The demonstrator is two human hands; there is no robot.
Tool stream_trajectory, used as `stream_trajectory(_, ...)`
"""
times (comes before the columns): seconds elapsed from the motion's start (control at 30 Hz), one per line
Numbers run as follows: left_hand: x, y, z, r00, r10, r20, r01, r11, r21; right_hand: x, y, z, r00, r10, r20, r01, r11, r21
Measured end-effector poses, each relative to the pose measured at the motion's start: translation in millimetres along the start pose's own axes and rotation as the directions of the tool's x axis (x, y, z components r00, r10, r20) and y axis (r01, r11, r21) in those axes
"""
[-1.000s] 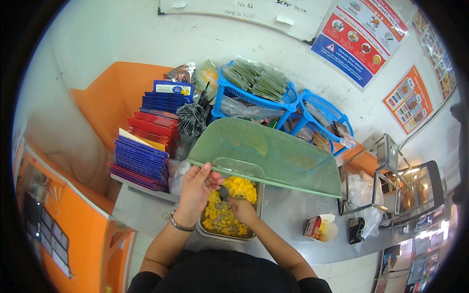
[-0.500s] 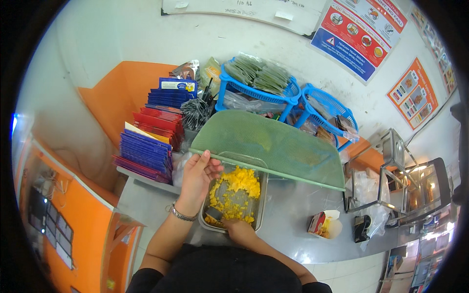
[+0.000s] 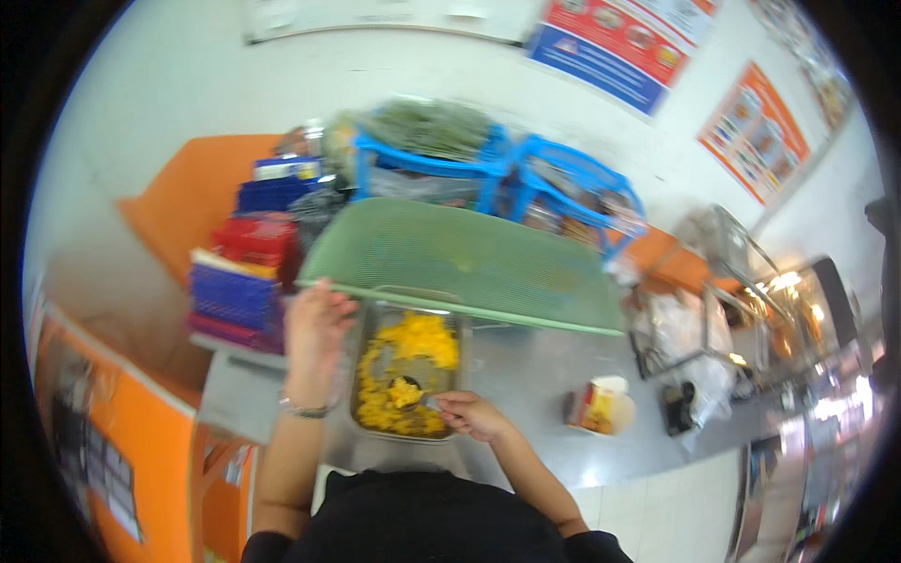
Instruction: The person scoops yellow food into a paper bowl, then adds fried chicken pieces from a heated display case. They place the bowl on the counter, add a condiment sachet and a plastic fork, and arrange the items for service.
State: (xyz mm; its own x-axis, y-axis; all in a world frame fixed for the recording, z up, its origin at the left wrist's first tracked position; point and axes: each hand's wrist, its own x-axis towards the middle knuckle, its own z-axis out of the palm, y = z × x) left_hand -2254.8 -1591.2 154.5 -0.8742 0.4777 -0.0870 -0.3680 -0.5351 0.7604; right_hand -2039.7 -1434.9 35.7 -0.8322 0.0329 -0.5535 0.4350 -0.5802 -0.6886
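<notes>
A rectangular metal tray [image 3: 463, 361] of crumbly yellow food [image 3: 422, 340], which looks like scrambled egg, sits on the steel table before me. My left hand [image 3: 317, 324] has its fingers closed on the near left edge of a green mesh food cover [image 3: 469, 263], raised and tilted behind the tray. In my right hand [image 3: 472, 417], at the tray's near right side, is the handle of a dark round spoon [image 3: 405, 392]. Its bowl is over the tray with yellow food in it. A small open paper box [image 3: 599, 405] stands to the right, with yellowish food inside.
Blue plastic baskets [image 3: 422, 159] of packets stand behind the cover. Stacked blue and red folded boxes [image 3: 230, 300] are at the left. On the right, a metal rack [image 3: 704, 328] and plastic bags [image 3: 709, 389] sit on the steel table [image 3: 530, 375].
My right hand has moved from the tray's near edge to its right side, and the spoon now shows food in its bowl. My left hand stays at the cover's edge. The whole view has shifted.
</notes>
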Motion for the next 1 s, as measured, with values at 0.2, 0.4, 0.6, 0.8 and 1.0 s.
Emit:
stream_trajectory(0.2,15.7,-6.2,-20.9,0.997,0.055,-0.047,-0.058,0.997,-0.056,-130.7,3.4,-73.4,0.947,-0.211,-0.241,0.259,0.947,0.189)
stream_trajectory(0.4,32.7,-2.0,-55.2,0.997,0.076,-0.01,-0.077,0.996,-0.051,-244.3,7.5,-152.8,0.615,-0.277,-0.739,0.304,0.947,-0.103)
stream_trajectory(0.6,44.4,6.1,-67.7,0.974,0.116,0.193,-0.088,0.985,-0.148,-227.4,6.6,-166.0,0.406,-0.719,-0.564,-0.243,0.51,-0.825)
stream_trajectory(0.8,40.0,6.0,-66.4,0.982,0.166,0.085,-0.159,0.983,-0.092,-222.7,-1.5,-166.5,0.527,-0.654,-0.543,-0.32,0.439,-0.84)
stream_trajectory(1.0,37.0,5.4,-63.7,0.985,0.173,0.023,-0.171,0.984,-0.042,-237.9,-7.1,-185.2,0.534,-0.691,-0.486,-0.119,0.508,-0.853)
